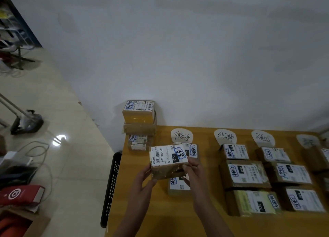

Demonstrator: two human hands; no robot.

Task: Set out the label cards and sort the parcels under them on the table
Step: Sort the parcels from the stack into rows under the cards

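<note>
- left hand (147, 176) grips the lower left corner of a cardboard parcel (169, 161), fingers curled round its edge.
- right hand (193, 171) pinches the same parcel at its lower right side; the box is lifted clear of the surface (178, 220), white shipping label up.
- four rounded label cards (182, 136) (225, 137) (263, 138) (308, 141) lie in a row along the far edge, by the wall; their handwriting is too blurred to read.
- under the first card, two parcels (193, 150) (178, 187) lie partly hidden behind the held box and the hands.
- under the second card, three parcels (244, 174) lie in a column; three more (292, 173) lie under the third.
- under the fourth card, boxes (316, 158) are cut off by the frame.
- a stack of parcels (138, 119) stands at the far left corner against the wall.
- a black perforated panel (111, 188) hangs along the left edge.
</note>
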